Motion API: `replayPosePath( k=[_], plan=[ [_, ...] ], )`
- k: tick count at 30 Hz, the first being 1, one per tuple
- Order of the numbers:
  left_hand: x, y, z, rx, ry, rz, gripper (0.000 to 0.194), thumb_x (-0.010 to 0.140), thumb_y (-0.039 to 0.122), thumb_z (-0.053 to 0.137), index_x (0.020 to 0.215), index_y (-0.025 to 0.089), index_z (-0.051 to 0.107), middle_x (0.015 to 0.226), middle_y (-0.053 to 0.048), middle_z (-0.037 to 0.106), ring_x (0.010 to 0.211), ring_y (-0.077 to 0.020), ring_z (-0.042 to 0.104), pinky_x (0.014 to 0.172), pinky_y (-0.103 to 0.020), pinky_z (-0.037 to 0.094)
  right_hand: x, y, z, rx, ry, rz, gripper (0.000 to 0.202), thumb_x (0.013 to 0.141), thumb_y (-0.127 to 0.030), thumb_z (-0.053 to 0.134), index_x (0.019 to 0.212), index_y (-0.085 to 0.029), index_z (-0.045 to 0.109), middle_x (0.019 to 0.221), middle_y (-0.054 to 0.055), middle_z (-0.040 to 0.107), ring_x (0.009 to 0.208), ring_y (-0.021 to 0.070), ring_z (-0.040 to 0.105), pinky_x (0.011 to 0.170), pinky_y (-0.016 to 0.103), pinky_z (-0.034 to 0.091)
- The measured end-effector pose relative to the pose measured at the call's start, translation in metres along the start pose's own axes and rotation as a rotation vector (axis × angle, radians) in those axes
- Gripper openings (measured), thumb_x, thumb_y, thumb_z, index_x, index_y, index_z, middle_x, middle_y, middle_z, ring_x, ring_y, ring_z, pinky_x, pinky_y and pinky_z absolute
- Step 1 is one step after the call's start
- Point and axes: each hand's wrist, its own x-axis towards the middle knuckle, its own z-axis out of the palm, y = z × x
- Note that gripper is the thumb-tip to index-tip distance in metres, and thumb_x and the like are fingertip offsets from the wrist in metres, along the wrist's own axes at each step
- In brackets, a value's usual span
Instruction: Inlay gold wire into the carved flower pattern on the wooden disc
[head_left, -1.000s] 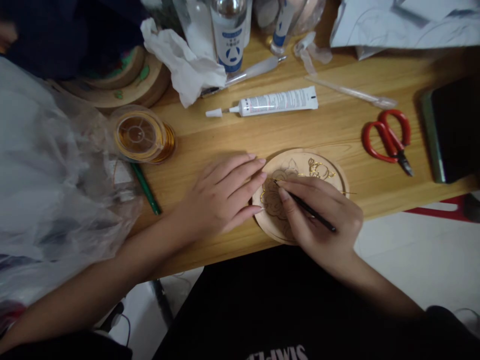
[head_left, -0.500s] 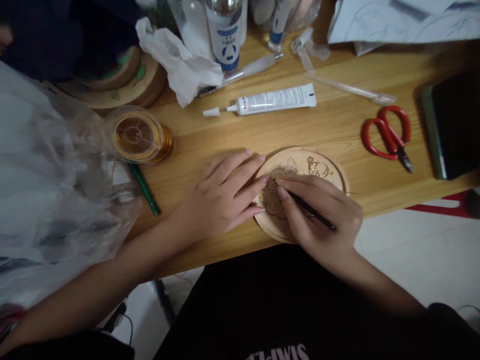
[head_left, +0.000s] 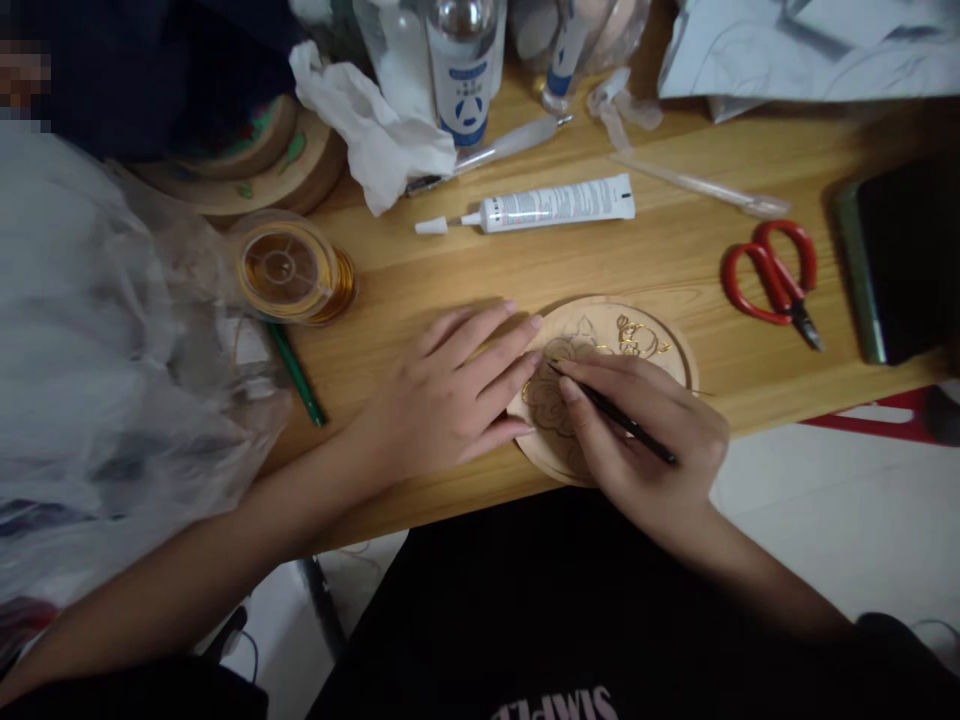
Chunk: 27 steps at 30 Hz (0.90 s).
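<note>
A round wooden board [head_left: 536, 460] lies at the table's front edge, drawn with dark outlines like clouds or petals. Gold wire [head_left: 637, 335] traces a small figure at its upper right. My left hand [head_left: 457, 385] rests flat with fingers apart, its fingertips on the board's left side. Over the board, my right hand [head_left: 645, 410] is closed in a pinch around slim black tweezers [head_left: 630, 428]. Their tip touches or hovers just above the drawn lines, close to my left fingertips. A thin strand shows past the right hand's far side; most of it is hidden.
A spool of gold wire [head_left: 289, 270] and a green pencil [head_left: 296, 375] lie left, beside a plastic bag [head_left: 127, 350]. Behind are a glue tube [head_left: 559, 203], crumpled tissue [head_left: 375, 135], a bottle [head_left: 461, 85] and a pipette [head_left: 705, 185]. Red-handled cutters [head_left: 772, 275] and a phone [head_left: 900, 260] lie right.
The whole view has shifted slightly. My left hand stays on the board, and my right hand keeps its hold on the tweezers in nearly the same spot.
</note>
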Motion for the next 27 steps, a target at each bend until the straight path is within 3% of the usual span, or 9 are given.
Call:
replayPosePath(
  k=[5,10,13,20,27],
  plan=[
    [-0.002,-0.001,0.000,-0.022,-0.027,0.025,0.071,0.092,0.064,0.054,0.130,0.005,0.058,0.146,-0.020,0.052,0.134,-0.0346,0.051,0.104,-0.048,0.045,-0.010,0.003,-0.012,-0.022,0.158,0.047,0.030,0.081,-0.009,0.071,0.107,-0.025,0.072,0.097,0.005,0.076,0.087,0.0202,0.073,0.079,0.036,0.062],
    [-0.003,0.002,0.000,0.029,0.004,0.024,0.070,0.090,0.067,0.055,0.127,0.007,0.059,0.143,-0.019,0.055,0.133,-0.0307,0.053,0.104,-0.043,0.045,-0.024,0.025,-0.019,-0.062,0.465,0.041,0.028,0.078,-0.008,0.073,0.101,-0.023,0.075,0.088,0.004,0.075,0.080,0.0205,0.072,0.072,0.036,0.059],
    [-0.003,0.009,0.000,0.053,0.022,-0.002,0.072,0.088,0.069,0.056,0.126,0.008,0.059,0.141,-0.019,0.057,0.132,-0.0313,0.054,0.105,-0.045,0.045,-0.030,0.036,-0.021,0.016,0.566,0.105,0.022,0.078,-0.009,0.073,0.096,-0.021,0.076,0.084,0.003,0.075,0.077,0.0181,0.071,0.070,0.033,0.058],
    [-0.010,0.050,0.005,0.143,0.084,-0.200,0.078,0.083,0.072,0.060,0.125,0.007,0.060,0.136,-0.019,0.061,0.132,-0.0355,0.053,0.109,-0.050,0.042,-0.029,0.051,-0.026,0.383,0.515,0.371,0.007,0.082,-0.024,0.073,0.088,-0.023,0.077,0.086,0.002,0.076,0.080,0.0161,0.072,0.075,0.032,0.060],
    [-0.006,0.099,0.021,0.224,0.194,-0.499,0.070,0.078,0.063,0.073,0.125,0.012,0.060,0.136,-0.017,0.062,0.134,-0.0373,0.051,0.107,-0.052,0.042,0.001,0.077,-0.032,0.550,0.371,0.306,0.006,0.076,-0.027,0.077,0.080,-0.023,0.076,0.079,0.000,0.075,0.075,0.0160,0.072,0.074,0.034,0.061]
  ],
)
